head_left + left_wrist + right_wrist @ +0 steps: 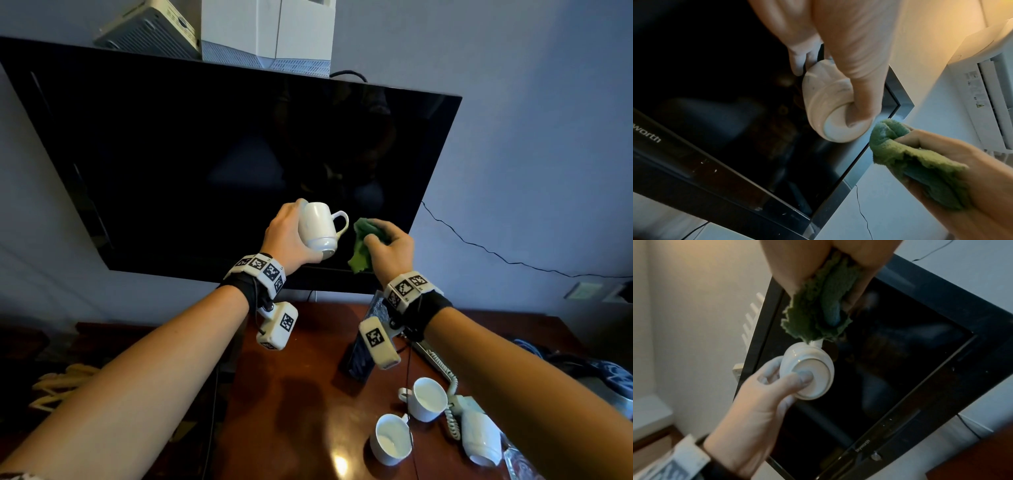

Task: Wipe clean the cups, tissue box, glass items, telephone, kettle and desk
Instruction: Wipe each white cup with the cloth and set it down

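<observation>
Left hand [291, 236] grips cup [318, 228]; right hand [390, 250] cloth [363, 246].

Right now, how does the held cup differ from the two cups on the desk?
The held cup is in the air, gripped by the left hand; the two desk cups stand on the desk, untouched. The held cup is tipped, base toward the camera; the desk cups sit upright, mouths up. The cloth is beside the held cup, well away from the desk cups. All three are white with handles.

Looks like a hotel room: wall-mounted television [239, 154] above a dark wooden desk [301, 394], corded telephone [478, 435] and white cups [428, 399] set out on it, air conditioner [990, 91] high on the wall.
</observation>
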A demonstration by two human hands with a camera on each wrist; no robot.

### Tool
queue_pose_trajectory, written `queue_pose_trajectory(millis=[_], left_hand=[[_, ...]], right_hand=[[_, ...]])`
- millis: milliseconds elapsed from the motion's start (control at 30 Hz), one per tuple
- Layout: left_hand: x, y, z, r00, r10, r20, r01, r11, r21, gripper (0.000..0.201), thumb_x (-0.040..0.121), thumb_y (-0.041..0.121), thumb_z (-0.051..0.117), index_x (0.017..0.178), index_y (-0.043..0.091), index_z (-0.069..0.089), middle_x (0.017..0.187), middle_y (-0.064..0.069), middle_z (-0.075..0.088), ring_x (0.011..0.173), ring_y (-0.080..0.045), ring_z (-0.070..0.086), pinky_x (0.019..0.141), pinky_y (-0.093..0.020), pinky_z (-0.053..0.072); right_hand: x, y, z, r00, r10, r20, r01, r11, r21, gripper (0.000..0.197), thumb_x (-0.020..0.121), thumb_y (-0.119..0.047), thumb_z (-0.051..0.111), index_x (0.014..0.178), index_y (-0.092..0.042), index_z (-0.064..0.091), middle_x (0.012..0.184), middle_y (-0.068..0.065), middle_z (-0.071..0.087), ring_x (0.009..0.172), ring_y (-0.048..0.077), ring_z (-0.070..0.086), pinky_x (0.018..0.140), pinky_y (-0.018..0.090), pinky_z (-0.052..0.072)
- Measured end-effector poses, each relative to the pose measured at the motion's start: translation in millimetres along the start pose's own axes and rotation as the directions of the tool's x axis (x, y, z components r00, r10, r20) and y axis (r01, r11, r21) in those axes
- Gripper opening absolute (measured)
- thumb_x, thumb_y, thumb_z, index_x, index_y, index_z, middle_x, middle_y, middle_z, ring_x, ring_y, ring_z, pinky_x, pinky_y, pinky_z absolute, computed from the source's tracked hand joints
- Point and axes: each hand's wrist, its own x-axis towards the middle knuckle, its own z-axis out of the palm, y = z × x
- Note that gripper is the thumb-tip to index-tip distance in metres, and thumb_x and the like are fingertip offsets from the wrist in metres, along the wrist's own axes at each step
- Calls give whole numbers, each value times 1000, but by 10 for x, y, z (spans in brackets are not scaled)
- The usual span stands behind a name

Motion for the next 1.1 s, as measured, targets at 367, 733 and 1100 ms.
queue_pose_trajectory(millis=[367,733,1100], left_hand=[[-33,64,34,988,-139,-67,142,988,51,99,53,50,92,134,15,46,129,-2,50,112,-30,55,84,-33,40],[-43,62,30,984,-157,-84,165,980,110,98,57,45,91,137,15,44,132,-5,50,115,-31,56,89,-36,41],[-51,-58,3,1000,-24,-14,24,999,26,102,52,35,93,139,15,43,129,-2,45,115,-26,48,93,-43,48]], right_hand=[[-125,-15,226,994,-56,97,81,956,-283,30,84,-9,67,112,-18,73,92,-2,73,75,5,63,68,8,50],[-151,-63,347,884,-428,189,467,828,-309,28,80,0,69,107,-9,75,106,4,72,97,17,67,90,33,55],[146,64,205,998,31,-56,-40,986,-164,28,82,-9,64,104,-23,72,93,-4,71,82,5,66,76,22,57]])
